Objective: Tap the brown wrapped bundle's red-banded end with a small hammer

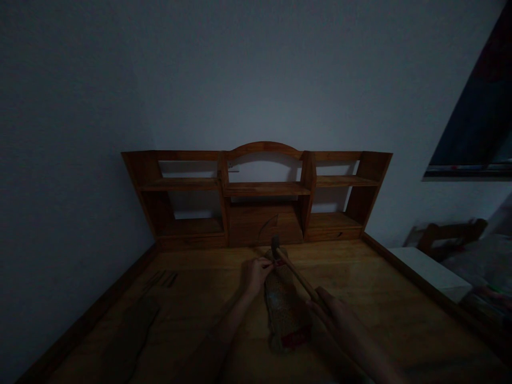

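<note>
The room was dim. On the wooden desk [380,282], near the middle of its rear edge and just in front of the shelf unit [260,197], lay a long, flat woven piece [285,309], its far end toward the shelves and its near end bearing a reddish patch. The left hand [256,273] was closed in a pinch at the far end of the piece, fingertips together on what may have been a small nail or tag; too dark to tell which. The right hand [334,314] was wrapped around the wooden handle of a hammer [294,272], whose dark head stood over the pinched spot.

In my judgement, the woven piece would be light, soft and limp, likely to slide on the smooth desk, so best held down flat near the working end. The hammer would be head-heavy and stiff, best gripped low on the handle.

The shelf compartments appeared to hold nothing I could make out. A chair [452,234] stood beyond the right edge.
</note>
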`<state>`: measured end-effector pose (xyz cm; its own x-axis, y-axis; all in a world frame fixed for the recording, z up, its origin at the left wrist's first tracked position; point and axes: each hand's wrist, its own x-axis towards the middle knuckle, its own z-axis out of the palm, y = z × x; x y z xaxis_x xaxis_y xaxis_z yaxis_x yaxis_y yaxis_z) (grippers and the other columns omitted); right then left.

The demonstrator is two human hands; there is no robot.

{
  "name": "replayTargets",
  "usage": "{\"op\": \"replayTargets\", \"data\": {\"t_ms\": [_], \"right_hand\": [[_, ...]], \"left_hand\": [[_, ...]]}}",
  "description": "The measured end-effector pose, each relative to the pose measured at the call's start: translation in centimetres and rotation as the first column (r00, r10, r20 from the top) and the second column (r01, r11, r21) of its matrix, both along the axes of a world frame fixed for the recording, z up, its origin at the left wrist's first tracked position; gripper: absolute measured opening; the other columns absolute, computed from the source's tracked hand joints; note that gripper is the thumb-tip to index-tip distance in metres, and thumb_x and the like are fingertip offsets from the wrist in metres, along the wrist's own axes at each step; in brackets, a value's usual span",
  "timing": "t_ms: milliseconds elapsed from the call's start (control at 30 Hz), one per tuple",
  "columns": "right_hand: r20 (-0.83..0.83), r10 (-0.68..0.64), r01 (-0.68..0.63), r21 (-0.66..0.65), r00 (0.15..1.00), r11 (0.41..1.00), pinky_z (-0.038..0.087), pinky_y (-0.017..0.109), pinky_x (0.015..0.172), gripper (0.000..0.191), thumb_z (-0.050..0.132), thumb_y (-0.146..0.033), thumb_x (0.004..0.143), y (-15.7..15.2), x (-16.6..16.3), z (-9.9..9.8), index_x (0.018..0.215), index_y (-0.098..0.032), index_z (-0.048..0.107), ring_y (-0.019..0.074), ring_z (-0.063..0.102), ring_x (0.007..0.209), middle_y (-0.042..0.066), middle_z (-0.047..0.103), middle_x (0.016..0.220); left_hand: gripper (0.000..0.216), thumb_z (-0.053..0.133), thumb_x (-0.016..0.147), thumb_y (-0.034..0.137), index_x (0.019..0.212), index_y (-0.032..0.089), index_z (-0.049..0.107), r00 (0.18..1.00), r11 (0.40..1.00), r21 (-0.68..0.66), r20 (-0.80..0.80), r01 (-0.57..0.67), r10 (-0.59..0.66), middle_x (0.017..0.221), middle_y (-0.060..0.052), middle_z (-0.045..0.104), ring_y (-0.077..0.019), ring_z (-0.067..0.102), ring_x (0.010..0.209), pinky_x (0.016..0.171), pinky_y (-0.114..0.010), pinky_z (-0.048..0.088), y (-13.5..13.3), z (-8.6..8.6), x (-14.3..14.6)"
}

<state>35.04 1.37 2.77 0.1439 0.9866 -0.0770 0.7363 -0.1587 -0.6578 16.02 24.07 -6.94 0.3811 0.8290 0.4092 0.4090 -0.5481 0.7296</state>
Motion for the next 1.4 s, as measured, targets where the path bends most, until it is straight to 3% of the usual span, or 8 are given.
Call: {"op": "replayTargets", "data": {"t_ms": [133,300,467,633,867,1000,1167,1400], "right_hand": [[-0.022,0.040,-0.041,-0.038,0.999,0.998,0.043,0.037,0.090,0.067,0.031,-0.060,0.092,0.0,-0.2,0.6,0.135,-0.010,0.044,0.0273,0.054,0.109,0.019,0.052,0.122],[0.004,0.020,-0.020,-0.022,1.000,1.000,0.039,0.039,0.098,0.073,0.030,-0.059,0.091,0.0,-0.4,0.9,0.140,-0.006,0.038,0.0289,0.048,0.119,0.020,0.048,0.129],[-0.020,0.023,-0.022,0.023,1.000,0.999,0.039,0.039,0.099,0.076,0.030,-0.056,0.087,0.0,-0.4,0.5,0.140,-0.003,0.038,0.0289,0.047,0.121,0.020,0.045,0.133],[-0.140,0.013,-0.003,0.070,0.990,0.998,0.041,0.033,0.094,0.070,0.037,-0.062,0.089,0.2,0.3,-0.1,0.134,-0.008,0.043,0.0223,0.053,0.110,0.014,0.055,0.120],[-0.211,0.039,-0.026,0.065,0.977,0.998,0.044,0.031,0.074,0.057,0.040,-0.056,0.092,-0.2,0.1,2.3,0.121,-0.008,0.051,0.0210,0.057,0.084,0.014,0.059,0.101],[-0.250,0.003,0.003,0.026,0.968,1.000,0.045,0.029,0.074,0.064,0.039,-0.061,0.092,-0.2,0.4,2.5,0.129,-0.009,0.047,0.0210,0.057,0.089,0.015,0.057,0.112],[-0.339,0.045,-0.010,0.102,0.940,0.995,0.045,0.024,0.084,0.055,0.043,-0.060,0.093,-0.1,1.0,2.5,0.118,-0.011,0.053,0.0169,0.057,0.100,0.010,0.058,0.114],[-0.349,0.073,-0.043,0.093,0.934,0.995,0.046,0.026,0.076,0.055,0.043,-0.058,0.094,-0.2,1.2,2.1,0.121,-0.011,0.052,0.0145,0.057,0.085,0.008,0.059,0.111]], "left_hand": [[0.017,0.059,0.084,0.026,0.086,0.016,0.073,0.998,0.997,-0.083,0.058,0.005,0.000,0.089,0.000,0.066,-0.0118,0.061,0.082,0.071,-0.022,0.041,-0.2,0.3,-0.1],[0.022,0.057,0.088,0.037,0.089,0.022,0.073,1.000,0.999,0.032,-0.005,-0.003,0.003,0.091,0.004,0.066,-0.0109,0.061,0.083,0.072,-0.023,0.041,-0.4,0.6,-0.1],[0.014,0.062,0.084,0.028,0.087,0.020,0.073,0.998,0.998,-0.063,0.056,-0.018,0.022,0.091,0.004,0.067,-0.0095,0.062,0.084,0.074,-0.021,0.044,-0.7,1.2,0.1],[0.013,0.064,0.084,0.026,0.086,0.018,0.073,0.999,0.998,-0.053,0.048,-0.015,0.017,0.091,0.004,0.067,-0.0086,0.062,0.085,0.076,-0.020,0.045,-1.1,1.7,0.3],[0.015,0.072,0.075,0.033,0.082,0.020,0.074,0.984,0.995,-0.003,0.153,-0.096,0.095,0.093,0.000,0.066,-0.0099,0.060,0.089,0.084,-0.022,0.046,0.1,0.1,0.4],[0.016,0.073,0.074,0.031,0.081,0.016,0.073,0.972,0.998,-0.002,0.226,-0.065,0.064,0.091,-0.002,0.065,-0.0098,0.060,0.088,0.083,-0.021,0.047,0.3,0.0,0.6],[0.012,0.072,0.076,0.031,0.077,0.019,0.072,0.972,0.995,0.077,0.230,-0.058,0.039,0.089,0.001,0.064,-0.0088,0.059,0.088,0.083,-0.021,0.045,-0.4,1.2,0.5],[0.011,0.073,0.076,0.029,0.078,0.018,0.071,0.987,0.993,0.092,0.151,-0.073,0.058,0.088,0.001,0.063,-0.0092,0.058,0.086,0.080,-0.022,0.044,-0.7,1.6,0.5]]}}
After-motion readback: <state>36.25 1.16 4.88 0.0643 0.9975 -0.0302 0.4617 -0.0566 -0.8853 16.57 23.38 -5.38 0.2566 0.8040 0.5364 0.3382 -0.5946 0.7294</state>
